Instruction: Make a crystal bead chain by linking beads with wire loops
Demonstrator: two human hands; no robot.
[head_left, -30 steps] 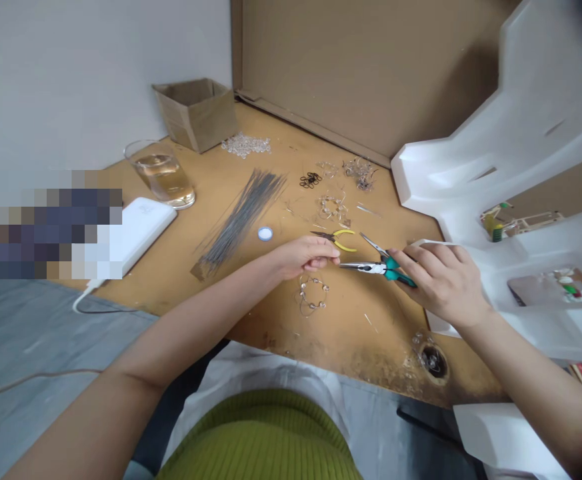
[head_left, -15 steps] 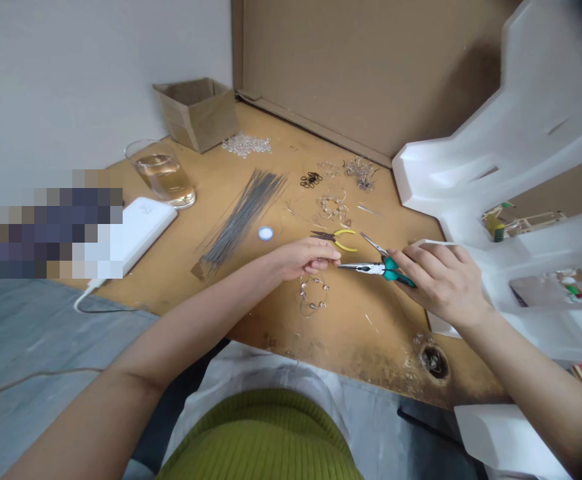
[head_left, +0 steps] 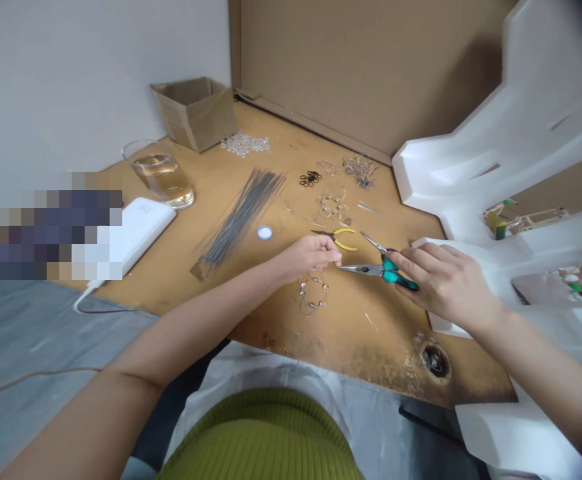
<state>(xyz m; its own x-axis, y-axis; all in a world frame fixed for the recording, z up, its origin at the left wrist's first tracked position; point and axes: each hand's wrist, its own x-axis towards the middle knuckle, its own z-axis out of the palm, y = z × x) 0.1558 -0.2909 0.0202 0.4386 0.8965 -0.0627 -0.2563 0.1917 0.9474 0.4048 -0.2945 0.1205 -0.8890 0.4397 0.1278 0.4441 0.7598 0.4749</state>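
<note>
My left hand (head_left: 313,258) is closed in a pinch on a thin wire ring strung with clear beads (head_left: 313,295), which hangs below the fingers. My right hand (head_left: 443,283) is closed round the green handles of long-nose pliers (head_left: 371,269). The pliers' tips meet my left fingertips; what lies between the tips is too small to tell. Scissors (head_left: 373,242) lie just behind the pliers, close to my right fingers. Yellow-handled pliers (head_left: 343,238) rest on the table behind my left hand.
On the wooden table (head_left: 281,320) are a bundle of grey wires (head_left: 243,223), a blue-rimmed white disc (head_left: 265,233), clear beads (head_left: 245,143), black rings (head_left: 311,179) and beaded wire pieces (head_left: 333,207). A glass (head_left: 163,177), power bank (head_left: 145,230) and cardboard box (head_left: 198,117) stand left; white foam (head_left: 431,173) stands right.
My right hand and the long-nose pliers have turned and shifted very slightly, with the jaws now looking closer together. My left hand has barely moved.
</note>
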